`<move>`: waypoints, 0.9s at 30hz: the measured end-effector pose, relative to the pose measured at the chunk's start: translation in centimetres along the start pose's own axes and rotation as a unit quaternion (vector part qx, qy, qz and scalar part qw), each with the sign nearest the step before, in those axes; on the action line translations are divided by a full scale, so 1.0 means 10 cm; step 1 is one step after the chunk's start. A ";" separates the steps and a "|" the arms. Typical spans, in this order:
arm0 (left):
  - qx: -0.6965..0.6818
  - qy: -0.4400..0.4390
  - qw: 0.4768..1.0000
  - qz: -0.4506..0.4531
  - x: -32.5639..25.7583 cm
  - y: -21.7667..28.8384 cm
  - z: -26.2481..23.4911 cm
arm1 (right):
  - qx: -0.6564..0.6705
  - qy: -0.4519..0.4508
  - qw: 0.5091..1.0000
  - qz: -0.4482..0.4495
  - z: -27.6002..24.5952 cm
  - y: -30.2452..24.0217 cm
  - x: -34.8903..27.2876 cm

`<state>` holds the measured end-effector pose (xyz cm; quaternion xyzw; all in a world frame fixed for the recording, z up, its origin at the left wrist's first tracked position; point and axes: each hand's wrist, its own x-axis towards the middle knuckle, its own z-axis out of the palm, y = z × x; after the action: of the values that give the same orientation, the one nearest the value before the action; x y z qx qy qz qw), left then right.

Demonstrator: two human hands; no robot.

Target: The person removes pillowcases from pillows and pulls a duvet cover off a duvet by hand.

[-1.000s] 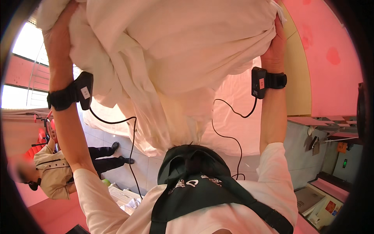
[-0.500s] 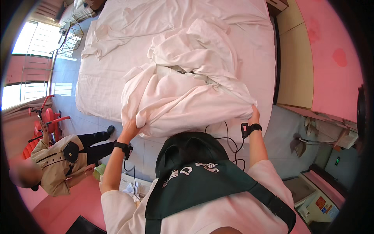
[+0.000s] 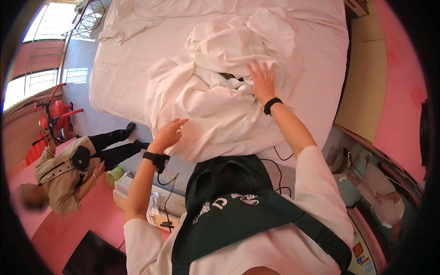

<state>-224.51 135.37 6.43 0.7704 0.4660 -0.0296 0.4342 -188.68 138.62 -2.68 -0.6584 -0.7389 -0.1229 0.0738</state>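
Both hands released duvet (image 3: pixel 220 105); right hand (image 3: pixel 262 82) flat atop.

second person in beige jacket and black trousers (image 3: pixel 68 172) standing at left, red wheeled cart (image 3: pixel 57 114) by bright window (image 3: pixel 50 13), green bucket (image 3: pixel 115 174) on floor, black screen (image 3: pixel 94 256) at lower left, tan wooden headboard panel (image 3: pixel 364 87) at right

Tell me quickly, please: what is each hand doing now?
Left hand: open, fingers loosely curled at the edge of the duvet, holding nothing.
Right hand: open, fingers spread flat on the duvet, holding nothing.
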 end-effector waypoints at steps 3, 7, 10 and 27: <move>0.008 -0.014 1.000 -0.003 0.09 0.25 -0.07 | 0.091 -0.178 0.945 0.258 0.60 0.73 0.00; 0.018 -0.011 0.999 -0.030 0.09 0.10 -0.17 | 0.642 -0.241 0.560 0.465 0.12 0.86 0.22; 0.016 0.031 0.999 0.003 0.56 0.16 -0.13 | 0.815 -0.188 0.261 0.483 -0.65 0.47 0.04; 0.035 -0.088 0.978 0.186 0.81 1.21 -0.44 | 0.204 -0.134 0.897 0.368 -1.16 1.90 -0.51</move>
<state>-212.52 141.78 13.34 0.8528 0.2734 -0.0323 0.4438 -169.86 132.44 8.66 -0.8640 -0.4559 0.1555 0.1464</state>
